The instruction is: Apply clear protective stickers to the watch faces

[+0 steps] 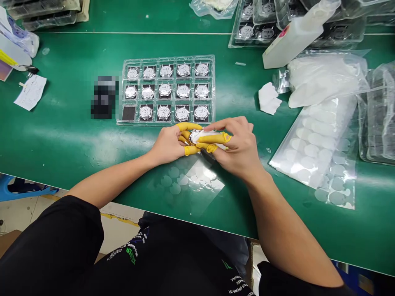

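Note:
My left hand (173,142), with yellow finger cots on its fingertips, is closed around a silver watch case (194,136) just in front of the clear plastic tray (119,122). My right hand (237,142), also in yellow finger cots, pinches a white wipe (206,133) against the watch case. Part of the wipe is hidden by the fingers. A dark object (208,155) shows beneath my right hand; its kind is unclear. In the tray, silver watch cases (182,91) lie in rows, and the front left pocket (128,113) holds only dark padding.
A clear sheet with round films (212,181) lies below my hands. To the right are more round film sheets (308,144), a crumpled white paper (269,98), a plastic bag (327,76) and a white bottle (293,43). Stacked trays (247,31) stand behind. A paper slip (31,92) lies left.

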A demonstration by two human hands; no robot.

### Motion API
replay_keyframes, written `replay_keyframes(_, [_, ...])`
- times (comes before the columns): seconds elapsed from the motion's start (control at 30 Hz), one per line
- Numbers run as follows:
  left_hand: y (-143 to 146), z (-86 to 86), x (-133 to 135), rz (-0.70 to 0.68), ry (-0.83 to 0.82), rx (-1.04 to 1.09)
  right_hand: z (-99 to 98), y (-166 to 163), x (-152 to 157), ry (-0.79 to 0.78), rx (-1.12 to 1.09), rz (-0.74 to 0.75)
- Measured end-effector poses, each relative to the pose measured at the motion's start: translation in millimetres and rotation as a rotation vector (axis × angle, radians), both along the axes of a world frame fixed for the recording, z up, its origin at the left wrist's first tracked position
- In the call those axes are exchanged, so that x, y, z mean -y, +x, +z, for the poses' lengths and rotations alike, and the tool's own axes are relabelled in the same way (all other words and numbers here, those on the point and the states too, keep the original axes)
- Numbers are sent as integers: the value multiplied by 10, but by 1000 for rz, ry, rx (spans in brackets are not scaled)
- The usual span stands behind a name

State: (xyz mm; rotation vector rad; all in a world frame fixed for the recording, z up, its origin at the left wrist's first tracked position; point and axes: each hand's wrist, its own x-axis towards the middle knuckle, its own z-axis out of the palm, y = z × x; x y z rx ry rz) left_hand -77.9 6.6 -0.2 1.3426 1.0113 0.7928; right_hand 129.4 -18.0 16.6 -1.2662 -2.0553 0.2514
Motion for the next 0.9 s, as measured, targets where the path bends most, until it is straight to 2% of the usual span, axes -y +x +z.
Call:
replay_keyframes(0.13, [-7, 16, 16, -12, 39, -26, -5, -62, -8, 20, -12, -72])
replay_keyframes(0.3, [0, 30, 22, -8, 57, -54, -50, -69, -10, -37, -69, -136])
replay_keyframes(0.4, [3, 35, 25, -10, 57, -65, -65, -43, 5, 0, -34, -153])
replay_keyframes(0.6, [-2, 22, 35, -14, 64, -45, -67, -110, 3, 44, 61, -54])
replay_keyframes(0.73, [-2, 9, 20, 8, 49, -41, -78, -92, -39, 48, 54, -104])
replay_keyframes(0.9, [-1, 13, 14, -14, 40, -29, -96, -59, -69, 2, 16, 2])
